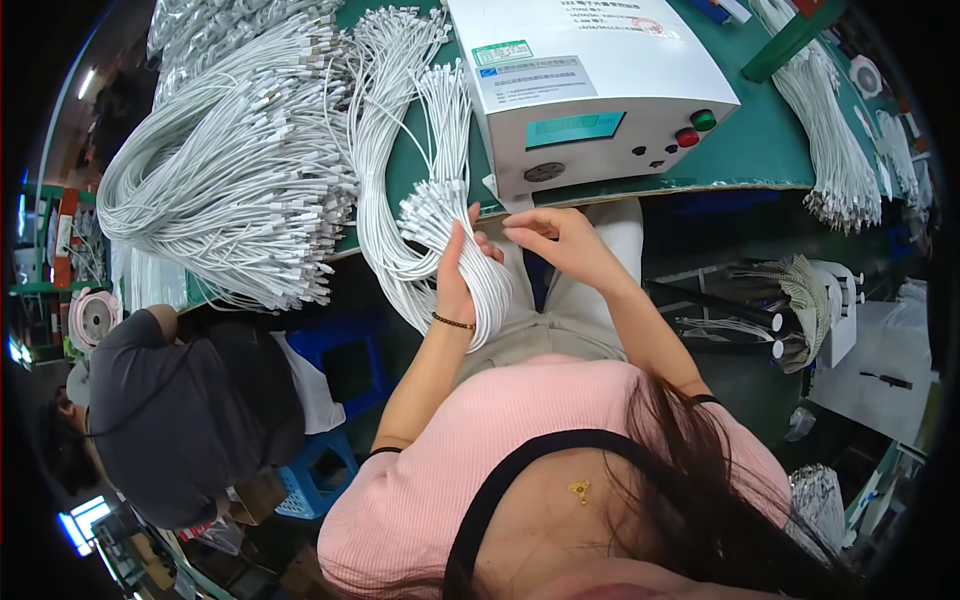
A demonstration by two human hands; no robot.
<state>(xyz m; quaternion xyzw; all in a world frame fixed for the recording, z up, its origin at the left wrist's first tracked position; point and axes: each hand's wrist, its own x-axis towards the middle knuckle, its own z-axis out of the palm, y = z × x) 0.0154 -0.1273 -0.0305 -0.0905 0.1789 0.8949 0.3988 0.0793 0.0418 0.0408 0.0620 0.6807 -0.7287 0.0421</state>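
My left hand (459,275) is closed round a bundle of thin white cables (488,300), at the front edge of the green table. The cables' small white connector ends (434,212) fan out just beyond my fingers, and the looped part hangs below the edge. My right hand (562,243) is held to the right of the bundle, apart from it. Its fingers are bent toward the left, with a small gap between thumb and fingertips and nothing visible in them. Close beyond it stands a white machine (590,90) with a small lit screen and red and green buttons.
A large heap of looped white cables (230,170) covers the table's left side, with more strands (385,120) beside the machine. Another cable bundle (835,150) hangs over the edge at right, near a green post (790,45). A person (190,400) sits at lower left near blue stools (345,365).
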